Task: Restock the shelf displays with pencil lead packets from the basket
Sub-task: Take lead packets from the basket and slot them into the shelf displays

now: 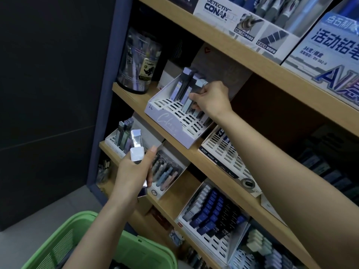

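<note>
Here, lead packet (pixel 186 103) upright, pinched between right fingers (pixel 194 97)

Your left hand (pixel 134 171) and right hand (pixel 211 98) are bare, as are both forearms (pixel 272 152) up to the frame's edge.

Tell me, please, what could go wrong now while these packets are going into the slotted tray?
The right hand pinches a packet beside the upright packets leaning in the tray; a nudge might topple them. The left hand grips a stack of spare packets, one jutting up; it may slip and miss the basket below.
</note>
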